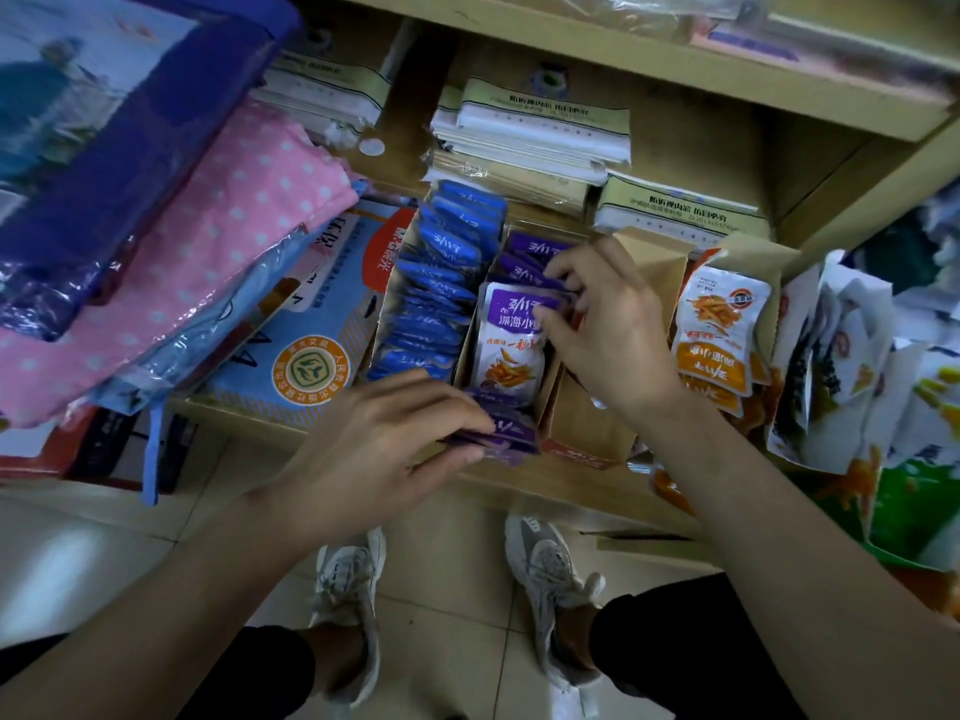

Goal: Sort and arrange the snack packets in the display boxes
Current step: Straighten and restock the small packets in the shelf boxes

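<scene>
We record brown cardboard display boxes point(587, 428) set side by side on a pale wooden shelf point(519, 480). The leftmost box holds a row of blue foil snack packets point(436, 283), and the rightmost holds orange-and-white snack packets point(722, 330). In the box next to the blue row, a purple-and-white foil snack packet point(511, 345) stands upright, its right edge pinched by the right hand point(608, 324). At that box's near end, the left hand point(384, 439) grips a flat stack of purple snack packets point(504, 433) with curled fingers.
</scene>
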